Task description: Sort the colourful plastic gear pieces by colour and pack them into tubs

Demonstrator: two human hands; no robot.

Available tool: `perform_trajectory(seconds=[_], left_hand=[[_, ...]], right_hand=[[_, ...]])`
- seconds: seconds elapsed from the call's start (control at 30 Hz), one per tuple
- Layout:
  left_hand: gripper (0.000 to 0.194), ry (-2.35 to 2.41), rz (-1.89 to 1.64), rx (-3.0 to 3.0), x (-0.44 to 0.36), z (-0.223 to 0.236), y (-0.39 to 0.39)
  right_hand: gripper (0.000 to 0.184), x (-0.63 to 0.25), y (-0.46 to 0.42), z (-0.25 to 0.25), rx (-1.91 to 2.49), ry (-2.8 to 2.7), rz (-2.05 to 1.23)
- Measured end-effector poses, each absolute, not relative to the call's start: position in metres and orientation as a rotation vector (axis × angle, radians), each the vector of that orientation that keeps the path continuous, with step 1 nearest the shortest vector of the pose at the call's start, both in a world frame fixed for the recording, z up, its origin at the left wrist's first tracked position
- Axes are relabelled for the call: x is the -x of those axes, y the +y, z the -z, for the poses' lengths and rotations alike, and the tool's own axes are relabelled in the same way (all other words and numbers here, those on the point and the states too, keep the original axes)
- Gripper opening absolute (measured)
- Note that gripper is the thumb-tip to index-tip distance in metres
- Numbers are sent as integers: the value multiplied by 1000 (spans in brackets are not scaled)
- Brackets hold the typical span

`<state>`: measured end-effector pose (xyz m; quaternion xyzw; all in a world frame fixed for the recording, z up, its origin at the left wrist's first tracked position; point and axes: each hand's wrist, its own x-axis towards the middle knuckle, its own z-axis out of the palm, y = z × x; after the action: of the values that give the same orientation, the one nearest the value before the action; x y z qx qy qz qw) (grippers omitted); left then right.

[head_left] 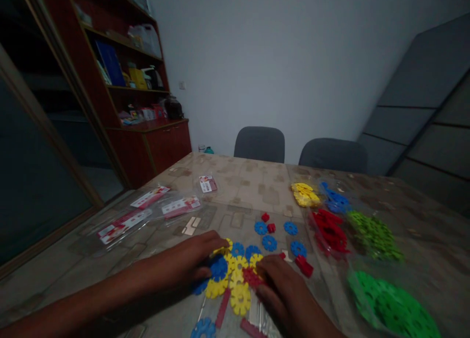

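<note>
Yellow notched discs (240,299) cluster at the table's near side (312,323). Left, the left hand (198,255) curves beside a blue disc (219,268); right, the right hand (286,284) touches a red piece (251,277). Whether either grips, one cannot tell.

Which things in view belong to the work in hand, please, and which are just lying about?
Likely in use: yellow discs, blue discs, red piece by the right hand, probably the bagged pieces.

Apparently uninvolved: printed packets at the left, grey chairs, shelf items.
</note>
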<state>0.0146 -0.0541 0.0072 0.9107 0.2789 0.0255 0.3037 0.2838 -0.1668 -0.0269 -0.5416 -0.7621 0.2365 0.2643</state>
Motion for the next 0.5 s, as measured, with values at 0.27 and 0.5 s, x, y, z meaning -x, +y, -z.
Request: perform_trajectory(seconds=[0.27, 0.5], left_hand=[[34, 586, -268, -2425, -59, -21, -36], [28, 583, 38, -2434, -47, -44, -43]], right_hand=[[26, -312, -168, 15, 1445, -2001, -606], [7, -285, -184, 5, 1650, -2261, -682]])
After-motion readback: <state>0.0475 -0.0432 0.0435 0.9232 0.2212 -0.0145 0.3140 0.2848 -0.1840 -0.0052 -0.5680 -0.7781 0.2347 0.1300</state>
